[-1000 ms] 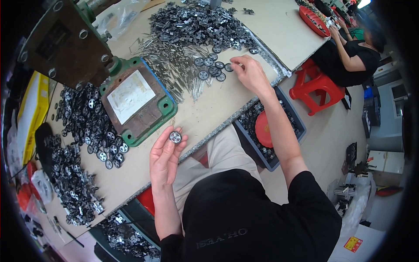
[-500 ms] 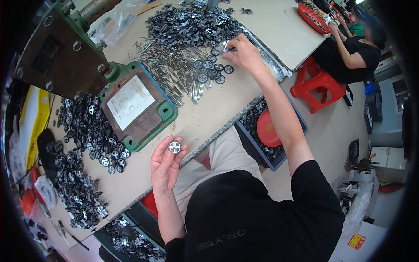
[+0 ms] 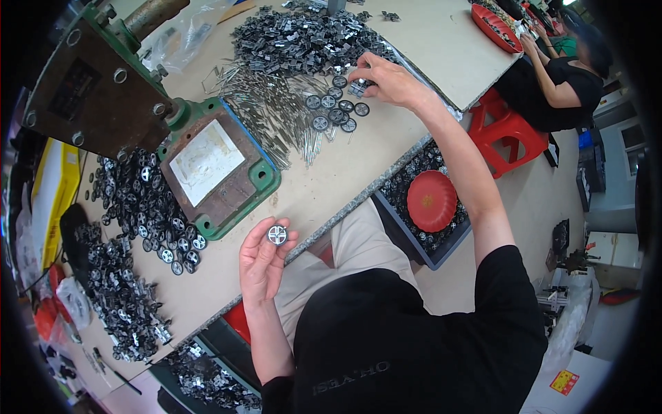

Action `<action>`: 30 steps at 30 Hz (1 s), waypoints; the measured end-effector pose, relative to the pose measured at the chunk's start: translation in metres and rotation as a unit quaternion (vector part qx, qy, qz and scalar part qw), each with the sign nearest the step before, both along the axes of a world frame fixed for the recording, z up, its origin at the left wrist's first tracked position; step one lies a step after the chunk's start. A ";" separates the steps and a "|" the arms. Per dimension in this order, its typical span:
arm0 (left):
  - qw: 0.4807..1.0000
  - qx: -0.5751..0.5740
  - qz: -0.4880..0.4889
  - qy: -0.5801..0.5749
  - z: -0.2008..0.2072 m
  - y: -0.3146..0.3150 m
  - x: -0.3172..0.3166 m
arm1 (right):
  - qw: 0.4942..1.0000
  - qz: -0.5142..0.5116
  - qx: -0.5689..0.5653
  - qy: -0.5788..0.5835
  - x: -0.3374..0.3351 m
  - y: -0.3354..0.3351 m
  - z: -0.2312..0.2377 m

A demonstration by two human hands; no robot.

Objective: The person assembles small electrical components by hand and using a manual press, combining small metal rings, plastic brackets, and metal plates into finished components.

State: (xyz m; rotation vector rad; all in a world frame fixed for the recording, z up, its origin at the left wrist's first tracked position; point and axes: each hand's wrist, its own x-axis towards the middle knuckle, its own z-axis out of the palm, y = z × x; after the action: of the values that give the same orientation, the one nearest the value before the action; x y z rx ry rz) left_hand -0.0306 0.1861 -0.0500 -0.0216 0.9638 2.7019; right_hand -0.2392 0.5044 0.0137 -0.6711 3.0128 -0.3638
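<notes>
My left hand [image 3: 262, 265], near the table's front edge, pinches a small toy wheel [image 3: 277, 235] with a black tyre and silver spokes. Farther up the table, my right hand [image 3: 387, 79] grips a small grey-and-black bracket-like part [image 3: 358, 87] between thumb and fingers. Just left of that hand lies a loose group of similar spoked wheels [image 3: 336, 116]. Beside them many thin metal pins [image 3: 265, 114] are spread out. Beyond the pins rises a large heap of grey and black small parts [image 3: 303, 41].
A green press [image 3: 227, 214] stands on the table at left. A wheel pile [image 3: 145, 193] and dark assembled parts [image 3: 124, 297] lie beside it. Below the table edge, a grey bin [image 3: 441, 259] holds black parts and a red dish [image 3: 432, 200]. A co-worker [image 3: 565, 83] sits near a red stool [image 3: 510, 138].
My right hand has drawn back slightly from the heap toward the right, and the grey-and-black part now shows clearly in its fingers. My left hand has barely moved, still pinching the wheel.
</notes>
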 end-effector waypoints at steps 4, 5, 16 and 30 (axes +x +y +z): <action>1.000 -0.004 -0.003 -0.001 0.002 0.001 -0.001 | 0.987 0.042 -0.066 0.142 0.010 0.006 0.002; 1.000 -0.003 -0.004 -0.001 0.002 0.001 -0.001 | 0.987 0.041 -0.066 0.142 0.016 0.007 0.003; 0.998 -0.034 0.041 -0.033 0.010 0.014 -0.002 | 0.747 -0.127 -0.579 -0.301 0.116 -0.062 -0.028; 0.987 -0.139 0.083 -0.017 0.019 0.030 0.003 | 0.670 -0.061 -0.672 -0.310 0.148 -0.103 -0.032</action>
State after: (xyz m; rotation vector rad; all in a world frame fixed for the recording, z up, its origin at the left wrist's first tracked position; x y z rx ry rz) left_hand -0.0280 0.2160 -0.0312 -0.2104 1.3776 2.6790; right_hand -0.0913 0.4010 -0.0186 -0.1721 1.6548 -2.2791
